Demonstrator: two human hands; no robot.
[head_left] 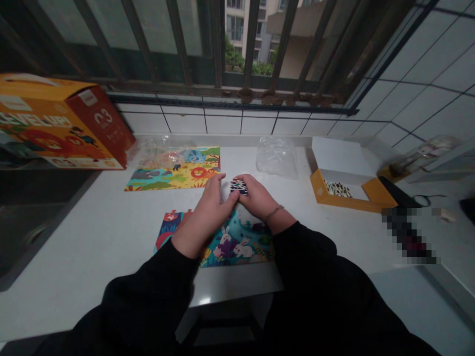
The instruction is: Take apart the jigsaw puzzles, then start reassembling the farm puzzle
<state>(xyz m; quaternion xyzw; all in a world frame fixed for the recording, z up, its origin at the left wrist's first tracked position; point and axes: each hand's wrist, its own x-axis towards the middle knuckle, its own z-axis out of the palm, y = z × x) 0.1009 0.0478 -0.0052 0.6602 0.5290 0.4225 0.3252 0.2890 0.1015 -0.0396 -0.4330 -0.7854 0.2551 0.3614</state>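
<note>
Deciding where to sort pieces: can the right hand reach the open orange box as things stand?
Probably yes: only white countertop lies between the right hand and the open orange box, and the plastic bag sits farther back, though it holds a dark puzzle piece.

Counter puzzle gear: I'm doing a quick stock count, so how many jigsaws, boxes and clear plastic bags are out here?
Jigsaws: 2 (lion-scene jigsaw, rabbit-scene jigsaw)
Boxes: 2 (large orange box, small open white-and-orange box)
Clear plastic bags: 2 (left bag, right bag)
Total: 6
</note>
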